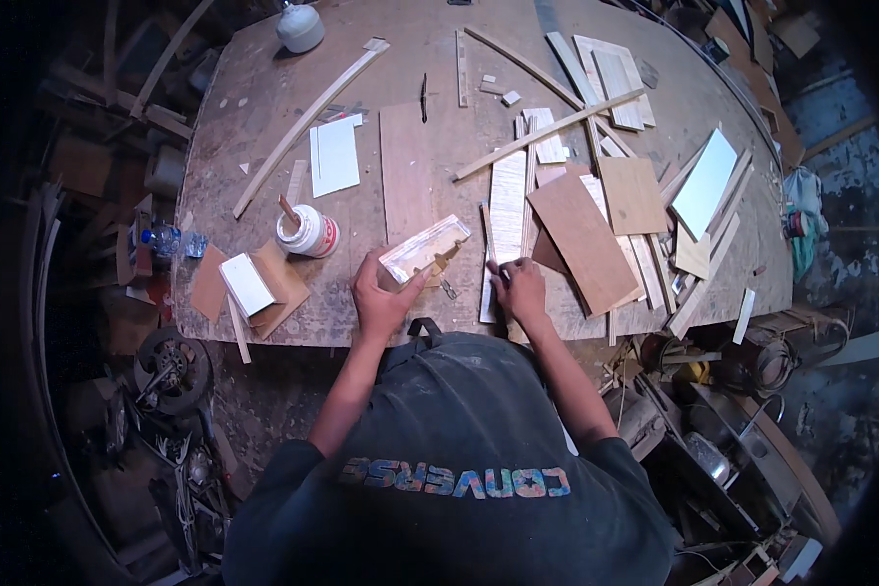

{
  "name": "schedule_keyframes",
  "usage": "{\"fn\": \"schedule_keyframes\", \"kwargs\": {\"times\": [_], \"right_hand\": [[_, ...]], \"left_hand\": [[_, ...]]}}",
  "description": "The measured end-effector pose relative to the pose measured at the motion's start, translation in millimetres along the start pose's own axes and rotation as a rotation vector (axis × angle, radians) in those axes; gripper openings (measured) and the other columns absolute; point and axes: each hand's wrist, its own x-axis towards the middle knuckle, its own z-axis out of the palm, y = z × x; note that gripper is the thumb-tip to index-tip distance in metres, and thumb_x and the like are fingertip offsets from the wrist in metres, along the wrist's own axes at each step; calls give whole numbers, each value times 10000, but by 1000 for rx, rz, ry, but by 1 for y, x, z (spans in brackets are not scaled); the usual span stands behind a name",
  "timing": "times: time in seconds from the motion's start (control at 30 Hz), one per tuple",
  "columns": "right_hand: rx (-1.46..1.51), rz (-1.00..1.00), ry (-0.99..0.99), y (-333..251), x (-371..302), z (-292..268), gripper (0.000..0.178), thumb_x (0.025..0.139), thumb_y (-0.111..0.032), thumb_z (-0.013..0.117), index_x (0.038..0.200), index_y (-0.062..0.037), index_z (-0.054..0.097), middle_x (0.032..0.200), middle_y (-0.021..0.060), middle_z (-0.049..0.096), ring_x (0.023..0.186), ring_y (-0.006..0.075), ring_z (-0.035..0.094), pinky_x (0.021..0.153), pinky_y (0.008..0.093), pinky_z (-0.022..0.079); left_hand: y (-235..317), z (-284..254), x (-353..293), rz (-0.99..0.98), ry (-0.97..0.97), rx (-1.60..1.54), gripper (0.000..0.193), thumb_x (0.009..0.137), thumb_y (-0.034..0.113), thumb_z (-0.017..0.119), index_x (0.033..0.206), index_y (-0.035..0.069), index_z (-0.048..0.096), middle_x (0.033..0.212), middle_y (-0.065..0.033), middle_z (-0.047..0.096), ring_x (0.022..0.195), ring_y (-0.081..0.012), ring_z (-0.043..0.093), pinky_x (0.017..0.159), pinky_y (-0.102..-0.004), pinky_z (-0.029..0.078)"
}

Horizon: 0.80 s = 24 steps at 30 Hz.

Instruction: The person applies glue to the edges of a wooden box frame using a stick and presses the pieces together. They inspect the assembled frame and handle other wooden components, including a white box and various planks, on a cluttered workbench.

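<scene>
My left hand (381,301) is closed round the near end of a small, shallow, pale wooden tray-like piece (422,250). White smears run along its edges, and a jagged brown shape shows at its right side. To the right, my right hand (523,291) has its fingers bent in, pinching the lower part of a thin wooden strip (487,232). That strip lies beside a long light board (506,203). A small metal piece (448,289) rests on the table between my hands.
On the wooden table (264,117) stands a white tub (308,232) with a stick in it, left of my hands. Brown panels (584,244) and several strips crowd the right side. A folded brown piece (278,283) lies front left, and a white container (300,28) stands at the back.
</scene>
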Motion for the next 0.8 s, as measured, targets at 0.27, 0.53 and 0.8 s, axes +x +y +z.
{"fn": "schedule_keyframes", "kwargs": {"times": [0.27, 0.53, 0.8], "right_hand": [[694, -84, 250, -82, 18, -73, 195, 894, -131, 686, 1076, -77, 731, 861, 152, 674, 752, 279, 660, 649, 360, 519], [678, -167, 177, -123, 7, -99, 271, 875, -34, 664, 1140, -75, 699, 876, 158, 607, 720, 285, 613, 639, 358, 501], [717, -18, 178, -101, 7, -85, 256, 925, -86, 622, 1170, -15, 652, 890, 160, 631, 763, 251, 615, 704, 348, 502]], "left_hand": [[6, 6, -1, 208, -39, 237, 530, 651, 198, 882, 1082, 20, 630, 979, -144, 687, 913, -307, 685, 820, -394, 537], [7, 15, -1, 282, -46, 271, 547, 614, 178, 872, 1082, 34, 627, 963, -146, 673, 884, -342, 668, 784, -424, 532], [6, 16, -1, 290, -45, 250, 563, 615, 204, 898, 1075, 23, 630, 967, -147, 679, 887, -338, 671, 786, -421, 533]]}}
